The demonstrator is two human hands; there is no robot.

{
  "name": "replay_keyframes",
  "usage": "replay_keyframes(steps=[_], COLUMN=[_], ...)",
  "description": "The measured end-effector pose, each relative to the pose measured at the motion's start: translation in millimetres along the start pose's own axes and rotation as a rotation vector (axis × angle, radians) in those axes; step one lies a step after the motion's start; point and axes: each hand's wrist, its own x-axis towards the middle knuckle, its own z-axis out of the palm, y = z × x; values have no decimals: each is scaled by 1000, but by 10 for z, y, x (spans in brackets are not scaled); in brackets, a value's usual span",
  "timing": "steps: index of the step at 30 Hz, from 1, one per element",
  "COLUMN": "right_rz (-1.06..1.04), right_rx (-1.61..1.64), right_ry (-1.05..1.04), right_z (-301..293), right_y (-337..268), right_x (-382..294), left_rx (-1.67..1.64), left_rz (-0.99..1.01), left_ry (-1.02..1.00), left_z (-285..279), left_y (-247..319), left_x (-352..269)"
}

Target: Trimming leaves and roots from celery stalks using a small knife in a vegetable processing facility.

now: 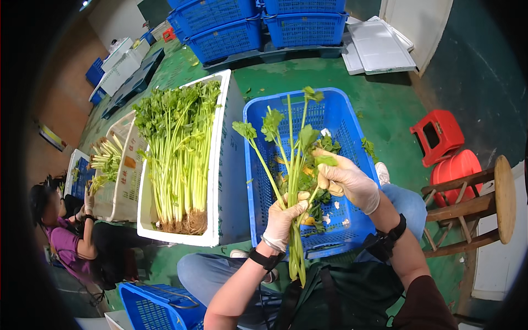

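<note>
My gloved left hand (282, 220) is closed around the stalks of a bunch of celery (293, 177), leafy ends pointing away from me. In my gloved right hand (348, 181) is a side stalk with a leaf (328, 160), pinched between thumb and fingers; its lower end runs towards the bunch. Both hands are over a blue plastic crate (258, 198), which holds loose leaves, yellowed pieces and white scraps. To its left stands a white foam box (233, 185) packed with upright-lying celery (181, 161), roots towards me.
Another person (74, 243) sits at left beside a beige crate (128, 177) of celery. Stacked blue crates (231, 41) stand on a pallet ahead. Foam lids (381, 45) lean at the back right. Red stools (441, 136) and a wooden stool (505, 200) are at right; a blue basket (152, 309) is near my left leg.
</note>
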Motion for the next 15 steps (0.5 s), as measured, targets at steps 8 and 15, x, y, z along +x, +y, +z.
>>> replay_keyframes(steps=[8, 15], right_rz=[-37, -83], right_rx=[-52, -110], right_ry=[129, 261], right_z=[-51, -20], right_y=[192, 229], right_x=[114, 111], left_rx=[62, -30], left_rz=[64, 30], left_ry=[48, 43], left_z=[107, 130], left_y=[-53, -31], left_x=[-3, -31])
